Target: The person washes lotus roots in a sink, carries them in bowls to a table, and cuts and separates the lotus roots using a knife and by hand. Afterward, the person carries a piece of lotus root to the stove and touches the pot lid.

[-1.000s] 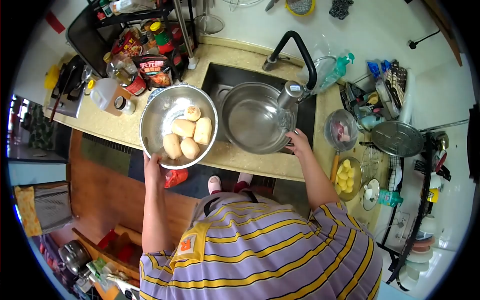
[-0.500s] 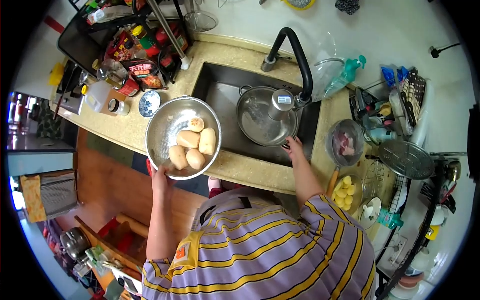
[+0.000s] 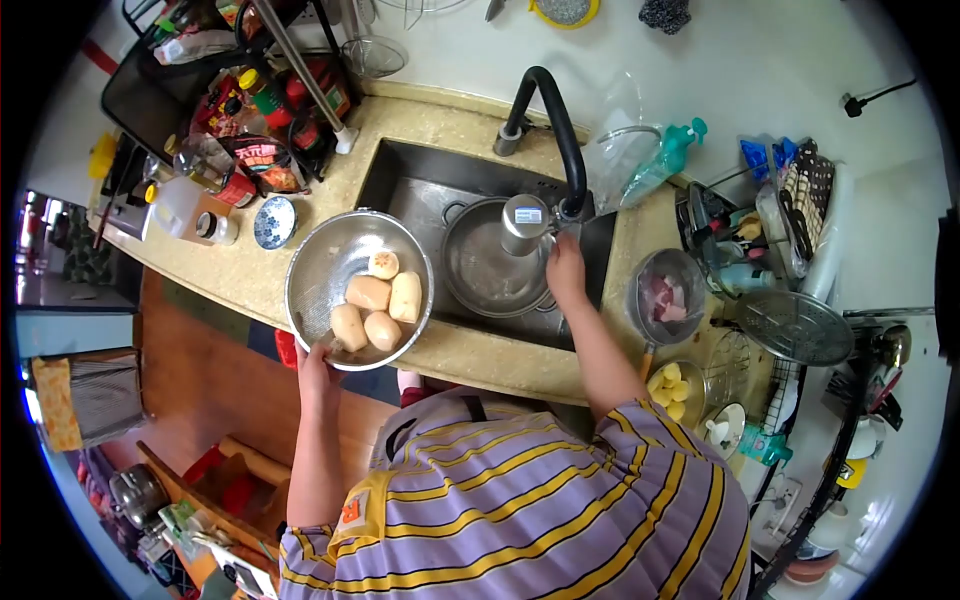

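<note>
My left hand (image 3: 318,368) is closed on the near-left rim of a perforated metal colander (image 3: 312,268), held over the counter's front edge. Several pale peeled root pieces (image 3: 368,293) lie in it; one cut end shows small holes, like lotus root. Over the sink (image 3: 400,190), my right hand (image 3: 567,268) is closed at the faucet head (image 3: 523,226), its fingertips partly hidden. Below the faucet, a metal pot (image 3: 470,275) with loop handles stands in the sink, its inside looking wet.
To the right are a strainer (image 3: 640,310) with raw meat, a bowl of yellow chunks (image 3: 672,388) and a dish rack (image 3: 725,215). Bottles, a small patterned dish (image 3: 274,222) and a seasoning shelf (image 3: 150,100) stand left. A green pump bottle (image 3: 665,160) is behind the sink.
My right hand has left the pot's near rim and moved up to the faucet head. My left hand still holds the colander, in nearly the same place.
</note>
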`<state>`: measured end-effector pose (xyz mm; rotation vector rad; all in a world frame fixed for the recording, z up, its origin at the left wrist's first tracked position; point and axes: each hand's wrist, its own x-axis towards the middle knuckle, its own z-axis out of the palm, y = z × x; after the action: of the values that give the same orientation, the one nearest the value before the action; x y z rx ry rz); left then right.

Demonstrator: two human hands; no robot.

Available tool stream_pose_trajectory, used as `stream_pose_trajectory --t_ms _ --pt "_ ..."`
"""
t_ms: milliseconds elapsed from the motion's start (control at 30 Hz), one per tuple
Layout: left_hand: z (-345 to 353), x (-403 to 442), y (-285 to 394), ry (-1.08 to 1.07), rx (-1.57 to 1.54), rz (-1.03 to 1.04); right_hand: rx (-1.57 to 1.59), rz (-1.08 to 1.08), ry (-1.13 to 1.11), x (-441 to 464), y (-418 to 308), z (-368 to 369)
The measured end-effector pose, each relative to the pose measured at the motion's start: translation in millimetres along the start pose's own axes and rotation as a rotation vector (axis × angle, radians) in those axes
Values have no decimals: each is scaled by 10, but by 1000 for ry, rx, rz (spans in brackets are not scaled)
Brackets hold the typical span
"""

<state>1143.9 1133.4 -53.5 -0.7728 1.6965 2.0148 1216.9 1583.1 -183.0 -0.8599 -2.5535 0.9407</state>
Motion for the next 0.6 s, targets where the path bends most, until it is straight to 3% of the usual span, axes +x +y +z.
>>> stream_pose_trajectory --t_ms 100,167,267,300,333,400,467,533,600 --pt "25 42 -28 -3 -11 -5 71 -179 -36 534 -425 -160" --pt "71 50 -19 -6 -5 -6 -30 -391 152 997 -468 -20" --pt "125 42 -18 -24 -32 -3 -457 -569 247 1431 -859 -97" --pt "131 24 -29 -30 -43 -5 -623 -514 146 1400 -1189 -323" --pt "138 39 -52 -9 -87 -2 -824 -584 231 1458 -1151 -253" --pt "73 81 -87 3 -38 -22 -913 -467 5 1732 -764 111" --pt "84 49 -103 13 -34 -32 -789 -621 148 2065 -254 534" --pt "95 30 -89 17 -39 -35 -289 -531 125 2118 -224 473" --pt "76 16 -87 -4 0 -32 -673 -623 287 2122 -202 388"
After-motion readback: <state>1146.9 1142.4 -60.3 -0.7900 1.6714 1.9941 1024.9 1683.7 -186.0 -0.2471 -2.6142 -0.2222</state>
